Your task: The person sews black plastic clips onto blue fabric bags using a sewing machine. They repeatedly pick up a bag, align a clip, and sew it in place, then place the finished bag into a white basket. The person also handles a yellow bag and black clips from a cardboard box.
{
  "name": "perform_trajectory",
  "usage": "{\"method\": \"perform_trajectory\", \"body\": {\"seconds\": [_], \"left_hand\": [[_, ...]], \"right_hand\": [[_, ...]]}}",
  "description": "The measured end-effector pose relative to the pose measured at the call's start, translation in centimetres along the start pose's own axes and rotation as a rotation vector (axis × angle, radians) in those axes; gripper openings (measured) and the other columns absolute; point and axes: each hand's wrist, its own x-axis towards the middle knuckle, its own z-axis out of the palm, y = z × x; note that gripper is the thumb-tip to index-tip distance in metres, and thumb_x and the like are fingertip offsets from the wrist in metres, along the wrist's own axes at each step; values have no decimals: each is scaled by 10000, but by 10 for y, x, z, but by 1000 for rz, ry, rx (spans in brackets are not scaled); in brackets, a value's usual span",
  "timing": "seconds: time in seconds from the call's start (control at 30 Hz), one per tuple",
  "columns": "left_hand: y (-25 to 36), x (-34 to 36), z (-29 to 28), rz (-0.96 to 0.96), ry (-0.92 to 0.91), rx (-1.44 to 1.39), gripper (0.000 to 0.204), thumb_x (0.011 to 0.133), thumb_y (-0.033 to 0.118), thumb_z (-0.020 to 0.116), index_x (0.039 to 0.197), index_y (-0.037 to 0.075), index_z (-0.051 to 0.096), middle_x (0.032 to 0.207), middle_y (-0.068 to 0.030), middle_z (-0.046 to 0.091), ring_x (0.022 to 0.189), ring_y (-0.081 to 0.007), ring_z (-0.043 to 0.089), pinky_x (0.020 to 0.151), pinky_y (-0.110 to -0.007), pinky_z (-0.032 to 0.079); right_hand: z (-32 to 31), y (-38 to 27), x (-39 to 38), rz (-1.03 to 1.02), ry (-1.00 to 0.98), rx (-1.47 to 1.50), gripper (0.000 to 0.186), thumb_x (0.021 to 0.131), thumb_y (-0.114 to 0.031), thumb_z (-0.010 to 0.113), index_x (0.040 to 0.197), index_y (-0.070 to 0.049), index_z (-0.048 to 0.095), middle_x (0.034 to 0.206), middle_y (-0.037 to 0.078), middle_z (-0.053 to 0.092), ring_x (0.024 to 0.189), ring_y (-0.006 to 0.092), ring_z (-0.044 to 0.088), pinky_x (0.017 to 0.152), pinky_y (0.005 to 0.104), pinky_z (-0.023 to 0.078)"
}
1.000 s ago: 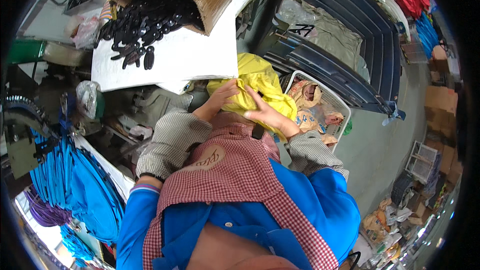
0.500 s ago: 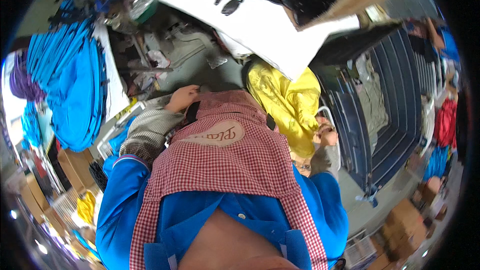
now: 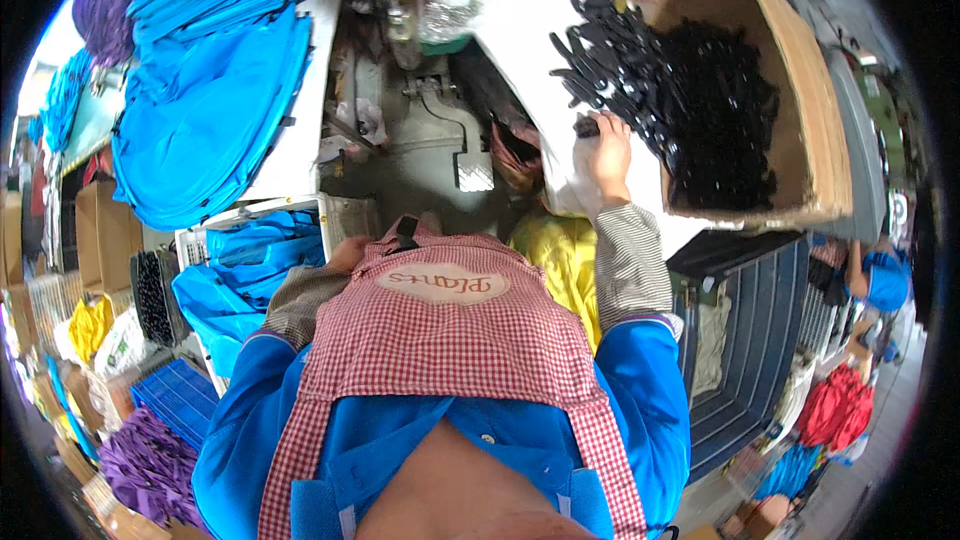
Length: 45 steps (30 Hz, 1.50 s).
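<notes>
My right hand [image 3: 612, 155] is stretched forward over the white tabletop [image 3: 520, 25], beside a heap of glossy black elongated plastic pieces [image 3: 615, 50]. Its fingers are bent down onto one small dark piece [image 3: 587, 127] at the heap's near left edge, and seem closed on it. The piece's exact kind is too small to tell. Low at my left side, my left hand [image 3: 348, 253] rests at the edge of my red checked apron [image 3: 450, 340]; its fingers are mostly hidden. Yellow fabric [image 3: 565, 265] hangs below the tabletop, under my right forearm.
A tipped cardboard box [image 3: 815, 130] full of black pieces lies at the right of the tabletop. Round blue fabric pieces [image 3: 215, 120] are stacked on the left. A white crate [image 3: 195, 245] with blue fabric, a metal pedal [image 3: 475, 171] and a dark striped bin [image 3: 755, 340] are around me.
My right hand has left the yellow fabric low on the right and reached up to the black pieces. My left hand stays low by the apron. The whole view has swung right.
</notes>
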Motion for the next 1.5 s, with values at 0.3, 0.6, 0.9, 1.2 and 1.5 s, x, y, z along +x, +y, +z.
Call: {"method": "perform_trajectory", "body": {"seconds": [0.3, 0.6, 0.9, 1.2, 1.5], "left_hand": [[141, 17, -115, 192, 330, 73, 244, 826, 200, 527, 1017, 76, 615, 953, -136, 624, 875, -294, 597, 745, -356, 470], [178, 67, -272, -108, 1272, 994, 129, 780, 122, 509, 888, 66, 553, 880, -121, 596, 805, -297, 596, 678, -402, 471], [256, -135, -330, -264, 1658, 539, 295, 794, 272, 578, 1063, 153, 602, 756, -161, 629, 675, -352, 597, 595, -411, 473], [334, -407, -208, 312, 1973, -156, 310, 805, 178, 558, 1035, -9, 466, 917, -124, 577, 805, -197, 548, 702, -304, 440], [324, -184, -181, 158, 629, -165, 253, 791, 195, 614, 709, -1, 476, 751, -35, 488, 671, -136, 426, 604, -281, 360]], "right_hand": [[17, 33, 15, 254, -508, -219, 331, 667, -202, 663, 974, -85, 617, 871, 139, 621, 835, 336, 582, 739, 418, 457], [38, -81, 9, 499, -219, 749, 187, 820, -97, 597, 959, 28, 588, 787, 25, 593, 713, 79, 497, 653, 235, 429], [44, -152, 98, 629, -330, 1513, 162, 864, -121, 545, 938, 22, 570, 761, 97, 630, 608, 134, 566, 584, 230, 466], [47, -154, 144, 793, -876, 2018, 361, 917, -250, 418, 1160, 11, 474, 898, 115, 602, 716, 172, 568, 634, 272, 469], [27, -168, 139, 697, -838, 1796, 206, 881, -155, 494, 1054, -47, 520, 860, 65, 568, 776, 166, 542, 664, 305, 454]]}}
